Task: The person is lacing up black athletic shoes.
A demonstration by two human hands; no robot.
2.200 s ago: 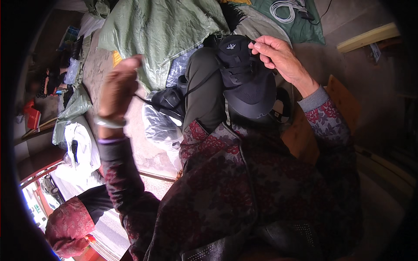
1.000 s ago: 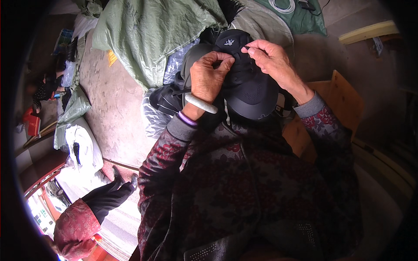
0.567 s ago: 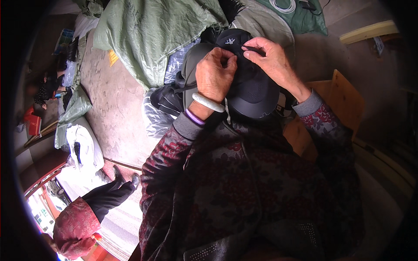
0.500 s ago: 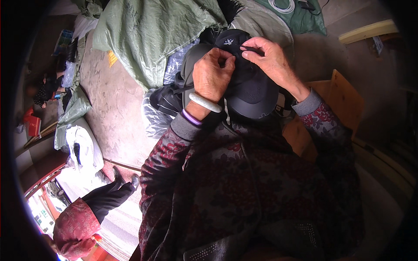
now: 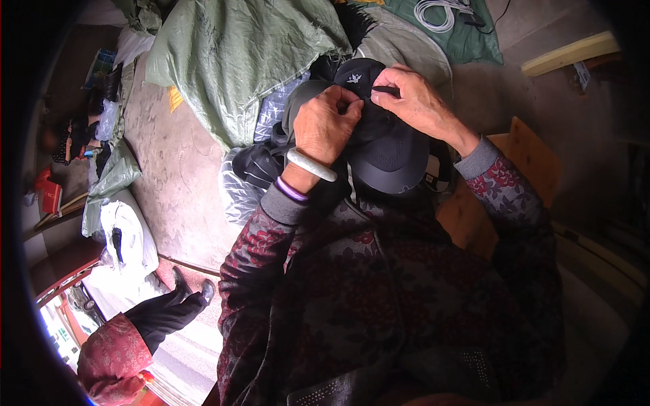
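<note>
Both hands are on the dark grey fabric baseball cap (image 5: 386,145), which sits in the person's lap, brim pointing near. Left hand (image 5: 325,125) is curled shut, fingers gripping the cap's left side, a pale green bangle (image 5: 310,166) and a purple band (image 5: 291,190) on that wrist. Right hand (image 5: 416,101) pinches the cap's crown between thumb and fingers at the far edge. Just beyond, a green woven sack (image 5: 237,61) lies crumpled on the concrete floor (image 5: 176,176). Far right, a white coiled cable (image 5: 437,12) rests on green cloth.
</note>
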